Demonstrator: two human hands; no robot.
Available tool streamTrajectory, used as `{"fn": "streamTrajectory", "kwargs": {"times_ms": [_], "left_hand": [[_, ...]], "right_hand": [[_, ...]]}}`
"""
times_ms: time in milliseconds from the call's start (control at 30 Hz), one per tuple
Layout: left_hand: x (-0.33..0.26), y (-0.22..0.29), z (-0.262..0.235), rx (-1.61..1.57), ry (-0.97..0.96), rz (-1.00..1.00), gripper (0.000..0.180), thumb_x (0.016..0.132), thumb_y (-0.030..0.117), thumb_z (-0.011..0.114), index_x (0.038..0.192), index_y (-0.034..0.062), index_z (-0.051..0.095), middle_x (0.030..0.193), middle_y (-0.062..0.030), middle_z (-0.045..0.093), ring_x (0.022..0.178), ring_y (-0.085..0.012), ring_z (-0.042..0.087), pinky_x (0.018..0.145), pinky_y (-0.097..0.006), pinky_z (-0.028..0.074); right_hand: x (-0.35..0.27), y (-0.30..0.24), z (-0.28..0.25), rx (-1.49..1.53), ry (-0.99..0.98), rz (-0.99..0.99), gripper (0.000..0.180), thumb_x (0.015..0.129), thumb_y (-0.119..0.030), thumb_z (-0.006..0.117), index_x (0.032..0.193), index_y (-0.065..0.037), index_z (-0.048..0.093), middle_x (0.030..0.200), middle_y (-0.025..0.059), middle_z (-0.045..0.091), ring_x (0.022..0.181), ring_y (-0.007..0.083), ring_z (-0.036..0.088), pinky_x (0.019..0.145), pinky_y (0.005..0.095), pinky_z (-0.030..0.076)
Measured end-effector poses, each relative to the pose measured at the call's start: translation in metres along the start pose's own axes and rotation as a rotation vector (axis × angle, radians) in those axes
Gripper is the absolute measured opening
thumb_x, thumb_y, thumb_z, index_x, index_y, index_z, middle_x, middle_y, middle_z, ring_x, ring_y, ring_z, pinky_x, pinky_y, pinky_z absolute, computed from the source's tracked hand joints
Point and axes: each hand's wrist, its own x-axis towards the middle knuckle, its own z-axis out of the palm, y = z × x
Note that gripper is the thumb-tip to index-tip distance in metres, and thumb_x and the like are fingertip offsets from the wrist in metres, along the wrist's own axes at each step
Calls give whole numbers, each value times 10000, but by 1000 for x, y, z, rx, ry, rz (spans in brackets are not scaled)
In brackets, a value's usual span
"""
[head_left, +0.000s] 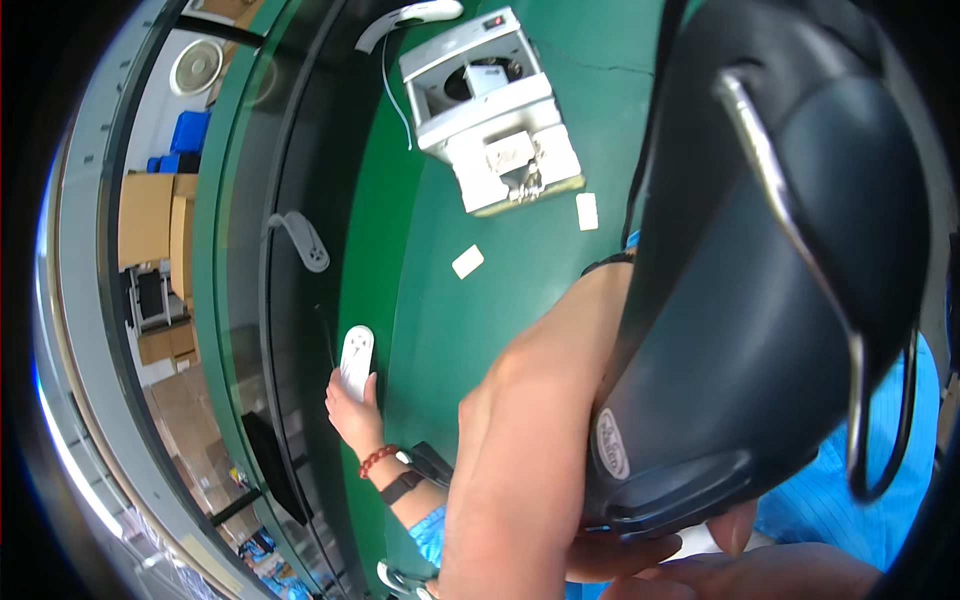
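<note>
I judge the work as unfinished, with one white shell (357, 358) in hand and a similar white piece (303, 243) farther off on the dark strip (320, 180); what remains, I cannot tell. My left hand (352, 415) grips the shell's near end, at the green bench's (435, 340) left edge; my right hand's state is unclear.

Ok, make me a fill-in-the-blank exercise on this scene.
1. The work surface is ____ in colour.
2. The grip touching the white oblong piece has a ____ beaded bracelet at its wrist.
3. Lying on the work surface are ____ small pale rectangles.
4. The pale label on the large dark object is ____ in shape.
Missing words: green; red; two; oval.
</note>
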Motion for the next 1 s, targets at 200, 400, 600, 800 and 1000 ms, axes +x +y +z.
{"fn": "streamTrajectory", "kwargs": {"times_ms": [200, 400, 600, 800, 1000], "left_hand": [[108, -27, 46, -30, -160, -257, 620, 1050, 563, 501, 1024, 1, 761, 1020, -254, 729, 982, -465, 676, 846, -525, 534], [232, -12, 151, -129, 285, -4, 486, 1021, 275, 640, 1380, -44, 564, 1283, -253, 672, 997, -403, 724, 839, -483, 559], [255, 27, 186, -593, 18, -248, 717, 929, 541, 679, 1526, 182, 508, 1471, -175, 588, 1360, -282, 547, 1092, -459, 423], [226, 74, 89, -931, -58, -466, 516, 1025, 230, 638, 1462, 0, 489, 1304, -202, 657, 1035, -283, 732, 778, -371, 565], [115, 67, 1, -1455, 366, -574, 316, 1038, 198, 648, 1291, 31, 558, 1236, -105, 660, 1023, -183, 659, 803, -314, 464]], "right_hand": [[-1, -2, -15, 24, 73, -112, 382, 833, -216, 849, 978, 66, 637, 776, 133, 628, 573, 220, 570, 502, 315, 461], [-2, -7, -27, 8, 66, -143, 367, 838, -210, 846, 962, 56, 626, 770, 139, 635, 571, 216, 565, 508, 316, 458], [11, -6, -42, 31, 50, -153, 347, 845, -192, 837, 967, 46, 616, 791, 148, 655, 578, 205, 573, 521, 311, 461], [2, -18, -35, 5, 77, -167, 329, 852, -173, 829, 971, 36, 605, 812, 157, 676, 585, 194, 580, 534, 307, 464], [6, -26, -39, 19, 60, -119, 313, 859, -154, 821, 976, 26, 594, 834, 166, 696, 593, 182, 587, 546, 303, 467]]}}
